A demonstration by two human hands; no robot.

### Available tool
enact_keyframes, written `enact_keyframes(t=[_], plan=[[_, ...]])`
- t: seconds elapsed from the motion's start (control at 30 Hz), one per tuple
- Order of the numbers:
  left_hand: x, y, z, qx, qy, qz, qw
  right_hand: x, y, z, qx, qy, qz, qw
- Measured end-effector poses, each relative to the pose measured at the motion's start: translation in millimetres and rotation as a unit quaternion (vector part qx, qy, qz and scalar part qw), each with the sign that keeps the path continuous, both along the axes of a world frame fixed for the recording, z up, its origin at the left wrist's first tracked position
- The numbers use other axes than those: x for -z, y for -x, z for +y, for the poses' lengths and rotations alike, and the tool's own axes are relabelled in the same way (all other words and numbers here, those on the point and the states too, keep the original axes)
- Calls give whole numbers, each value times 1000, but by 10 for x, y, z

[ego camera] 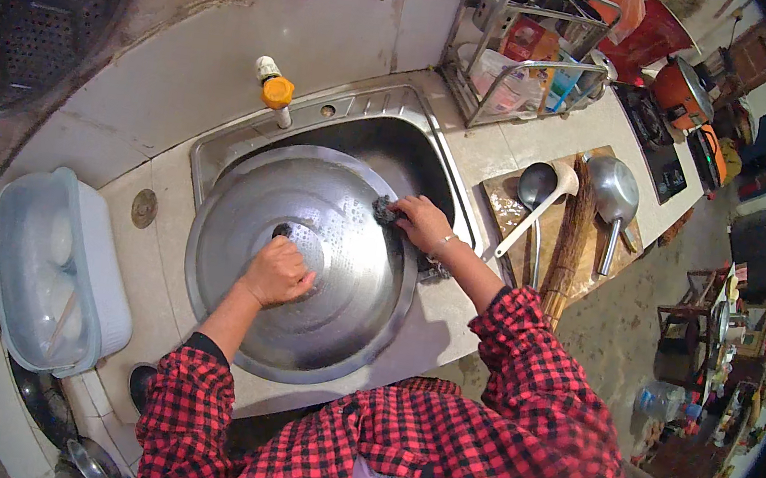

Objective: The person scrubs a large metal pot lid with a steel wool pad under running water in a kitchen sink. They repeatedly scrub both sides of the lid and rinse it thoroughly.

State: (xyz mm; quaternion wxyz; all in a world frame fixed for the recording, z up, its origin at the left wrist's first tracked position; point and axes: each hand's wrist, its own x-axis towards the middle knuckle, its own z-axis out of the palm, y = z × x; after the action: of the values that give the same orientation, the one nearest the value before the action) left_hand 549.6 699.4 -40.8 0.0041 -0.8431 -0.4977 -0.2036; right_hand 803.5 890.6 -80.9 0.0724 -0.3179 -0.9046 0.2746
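Observation:
A large round metal pot lid (343, 321) lies over the stainless steel sink (435, 119) and the counter's front edge, with water drops on its top. My left hand (278, 272) is closed on the dark knob (282, 230) at the lid's middle; the fingers hide most of the knob. In my right hand (423, 222) a dark scouring pad (384, 211) is pinched, touching the lid near its right rim. Behind the lid stands a tap with a yellow handle (277, 92).
Right of the sink, a wooden cutting board (504, 204) bears a white ladle (539, 210), a dark ladle (537, 185), a bundled straw brush (571, 242) and a metal scoop (613, 189). A lidded plastic box (109, 275) sits left. A metal rack (483, 56) stands behind.

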Motion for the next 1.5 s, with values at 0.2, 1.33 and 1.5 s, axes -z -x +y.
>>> enact_keyframes(t=[0.2,1.33,1.5], plan=[[50,-198,-82,-175,-39,10,984,36,694,190,-30,-7,-83,996],[248,24,-289,-241,-74,-105,962,-1,2132,439,-200,-27,-22,979],[282,15,-286,-250,-80,-104,959,-41,746,212,-92,-19,-20,995]])
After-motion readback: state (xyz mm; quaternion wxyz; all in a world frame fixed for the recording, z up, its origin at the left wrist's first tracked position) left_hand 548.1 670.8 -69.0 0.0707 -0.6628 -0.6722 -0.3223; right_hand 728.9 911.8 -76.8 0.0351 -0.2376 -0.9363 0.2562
